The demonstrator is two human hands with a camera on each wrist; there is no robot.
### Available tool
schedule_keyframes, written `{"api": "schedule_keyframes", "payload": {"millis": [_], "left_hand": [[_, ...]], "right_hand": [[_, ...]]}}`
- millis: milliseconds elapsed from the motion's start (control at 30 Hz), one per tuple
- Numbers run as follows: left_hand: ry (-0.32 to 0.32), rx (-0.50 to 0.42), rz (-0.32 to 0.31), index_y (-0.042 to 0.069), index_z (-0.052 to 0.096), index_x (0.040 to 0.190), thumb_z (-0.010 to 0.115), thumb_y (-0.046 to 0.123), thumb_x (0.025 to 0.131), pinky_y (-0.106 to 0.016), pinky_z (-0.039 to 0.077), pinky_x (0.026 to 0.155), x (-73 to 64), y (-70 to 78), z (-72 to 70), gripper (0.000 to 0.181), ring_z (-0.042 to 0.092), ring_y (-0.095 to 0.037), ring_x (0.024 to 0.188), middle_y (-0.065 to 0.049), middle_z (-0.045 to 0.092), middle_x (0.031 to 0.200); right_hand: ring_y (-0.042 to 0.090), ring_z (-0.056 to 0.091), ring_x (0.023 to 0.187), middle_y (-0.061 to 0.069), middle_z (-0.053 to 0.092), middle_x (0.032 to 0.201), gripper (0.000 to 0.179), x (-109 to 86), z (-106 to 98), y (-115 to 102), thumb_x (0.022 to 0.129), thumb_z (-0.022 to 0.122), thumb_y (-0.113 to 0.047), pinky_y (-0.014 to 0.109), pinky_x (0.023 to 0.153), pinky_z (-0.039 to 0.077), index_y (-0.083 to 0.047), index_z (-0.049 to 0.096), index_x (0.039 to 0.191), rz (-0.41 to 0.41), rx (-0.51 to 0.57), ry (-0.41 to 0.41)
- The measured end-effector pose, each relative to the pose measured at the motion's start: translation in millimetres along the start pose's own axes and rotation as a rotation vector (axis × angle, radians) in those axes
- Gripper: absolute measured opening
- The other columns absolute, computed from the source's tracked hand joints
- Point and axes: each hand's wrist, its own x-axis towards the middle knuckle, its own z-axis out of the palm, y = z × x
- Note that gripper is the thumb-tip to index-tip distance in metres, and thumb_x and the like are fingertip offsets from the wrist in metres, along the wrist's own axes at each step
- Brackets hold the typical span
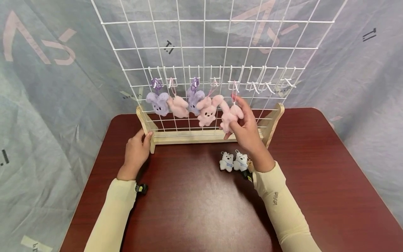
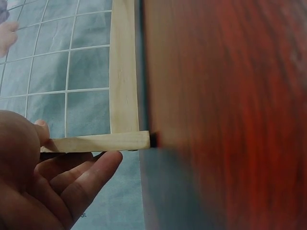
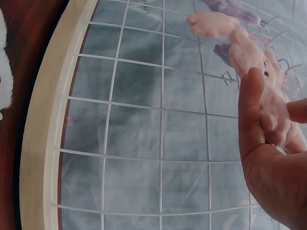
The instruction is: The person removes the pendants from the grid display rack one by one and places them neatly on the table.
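My right hand (image 1: pixel 249 131) holds a pink plush bunny keychain (image 1: pixel 227 119), thumb in front and fingers behind. The bunny's bead chain reaches up to a white hook (image 1: pixel 234 85) on the wire grid. In the right wrist view, the thumb (image 3: pixel 252 100) lies against the pink plush. To the bunny's left hang another pink bunny (image 1: pixel 206 113), a purple one (image 1: pixel 195 99), a pink one turned away (image 1: pixel 178 106) and a purple one (image 1: pixel 158 104). My left hand (image 1: pixel 135 150) grips the left wooden foot (image 2: pixel 103 142) of the stand between thumb and fingers.
Two white bear keychains (image 1: pixel 227 162) lie on the red-brown table (image 1: pixel 189 203) near my right wrist, with a brownish thing (image 1: pixel 250 165) partly hidden beside them. Bare hooks (image 1: pixel 269 86) line the right of the white grid (image 1: pixel 204 48). Grey cloth (image 1: pixel 47 98) surrounds the table.
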Motion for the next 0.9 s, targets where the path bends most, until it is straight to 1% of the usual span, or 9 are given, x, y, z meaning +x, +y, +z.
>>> {"api": "schedule_keyframes", "payload": {"millis": [200,233,433,467,567,667,700,800,900], "left_hand": [[0.012,0.002,0.004,0.008,0.066,0.128,0.053,0.041,0.111,-0.064,0.053,0.075,0.6,-0.3,-0.4,0.039,0.074,-0.046,0.082,-0.025,0.076,0.091],[0.013,0.003,0.004,0.008,0.066,0.127,0.053,0.041,0.111,-0.064,0.053,0.076,0.7,-0.4,-0.3,0.039,0.074,-0.046,0.083,-0.025,0.076,0.09],[0.01,0.001,0.003,0.008,0.066,0.127,0.054,0.04,0.112,-0.063,0.053,0.075,0.8,-0.1,0.3,0.037,0.074,-0.044,0.081,-0.024,0.076,0.089],[0.009,0.001,0.003,0.008,0.066,0.127,0.053,0.04,0.112,-0.063,0.053,0.075,0.6,0.2,0.1,0.038,0.074,-0.044,0.081,-0.024,0.076,0.089],[0.007,-0.002,0.0,0.008,0.066,0.127,0.053,0.039,0.112,-0.064,0.053,0.076,0.6,0.5,0.0,0.037,0.074,-0.044,0.083,-0.024,0.076,0.091],[0.007,-0.002,-0.001,0.008,0.066,0.127,0.054,0.039,0.112,-0.064,0.053,0.076,0.9,0.7,-0.1,0.037,0.074,-0.045,0.084,-0.024,0.076,0.091],[0.006,-0.003,-0.002,0.008,0.066,0.127,0.054,0.039,0.112,-0.064,0.053,0.076,1.1,0.5,0.1,0.037,0.074,-0.045,0.084,-0.024,0.076,0.091],[0.004,-0.001,-0.002,0.008,0.066,0.127,0.054,0.04,0.112,-0.064,0.054,0.076,1.2,0.6,0.2,0.037,0.074,-0.045,0.083,-0.024,0.076,0.091],[0.005,-0.001,-0.002,0.008,0.066,0.127,0.054,0.039,0.111,-0.064,0.053,0.076,1.0,0.9,-0.1,0.037,0.074,-0.045,0.083,-0.025,0.076,0.091]], "right_hand": [[0.02,0.072,0.067,0.008,0.055,0.105,0.085,-2.6,1.5,-6.9,0.084,0.042,0.018,0.043,0.043,0.055,-0.014,0.037,0.162,-0.018,0.002,-0.051],[0.021,0.074,0.068,0.007,0.056,0.111,0.085,-2.9,1.5,-7.8,0.085,0.042,0.018,0.043,0.043,0.055,-0.015,0.036,0.163,-0.017,0.008,-0.06],[0.023,0.076,0.07,0.008,0.061,0.111,0.091,-5.1,1.2,-12.5,0.085,0.036,0.021,0.045,0.045,0.057,-0.019,0.03,0.166,-0.01,0.046,-0.11],[0.023,0.075,0.07,0.01,0.061,0.106,0.092,-5.5,1.3,-13.3,0.084,0.035,0.021,0.045,0.045,0.057,-0.019,0.029,0.167,-0.014,0.051,-0.116],[0.022,0.075,0.07,0.007,0.062,0.121,0.092,-7.2,1.2,-16.3,0.085,0.035,0.021,0.045,0.044,0.056,-0.018,0.027,0.167,-0.029,0.058,-0.12],[0.021,0.074,0.07,0.007,0.06,0.124,0.093,-8.9,0.5,-19.9,0.083,0.036,0.02,0.047,0.045,0.057,-0.017,0.028,0.167,-0.044,0.047,-0.118],[0.021,0.073,0.07,0.004,0.058,0.13,0.093,-9.4,0.1,-21.2,0.082,0.036,0.02,0.047,0.045,0.057,-0.017,0.028,0.167,-0.049,0.036,-0.114],[0.024,0.07,0.071,0.006,0.057,0.117,0.096,-10.4,0.0,-24.1,0.079,0.035,0.021,0.05,0.046,0.057,-0.018,0.03,0.167,-0.067,0.038,-0.118],[0.025,0.069,0.076,0.004,0.058,0.128,0.097,-11.6,0.2,-26.6,0.078,0.035,0.021,0.05,0.046,0.057,-0.017,0.03,0.167,-0.088,0.036,-0.117]]}}
